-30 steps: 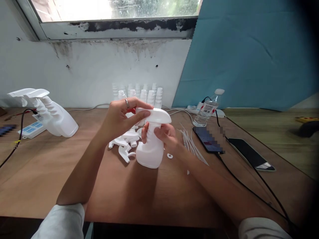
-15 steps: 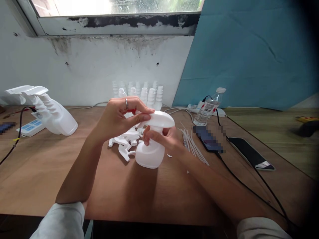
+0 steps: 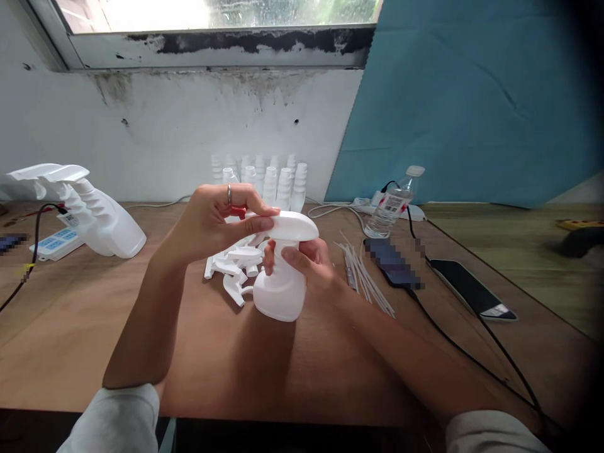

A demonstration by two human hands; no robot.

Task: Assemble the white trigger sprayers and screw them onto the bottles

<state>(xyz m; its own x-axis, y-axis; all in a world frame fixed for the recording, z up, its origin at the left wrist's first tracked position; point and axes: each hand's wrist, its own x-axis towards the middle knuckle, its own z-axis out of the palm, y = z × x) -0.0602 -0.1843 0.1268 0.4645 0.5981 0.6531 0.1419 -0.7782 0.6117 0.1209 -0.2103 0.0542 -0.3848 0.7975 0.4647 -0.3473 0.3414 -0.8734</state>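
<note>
A white spray bottle is held upright just in front of me, with a white trigger spray head on its neck. My left hand, with a ring on one finger, pinches the nozzle end of the spray head between thumb and fingers. Around the bottle's neck, my right hand is closed, its thumb in front. Behind the bottle lies a pile of loose white trigger spray heads, partly covered by my left hand and the bottle.
Several open white bottles stand by the wall. On the left, assembled spray bottles lean near a power strip. To the right are thin white tubes, a water bottle, a phone, a dark flat device and black cables.
Both hands and the spray bottle have shifted slightly left in view. My right hand's fingers have moved a little around the neck. The grip of my left hand looks the same.
</note>
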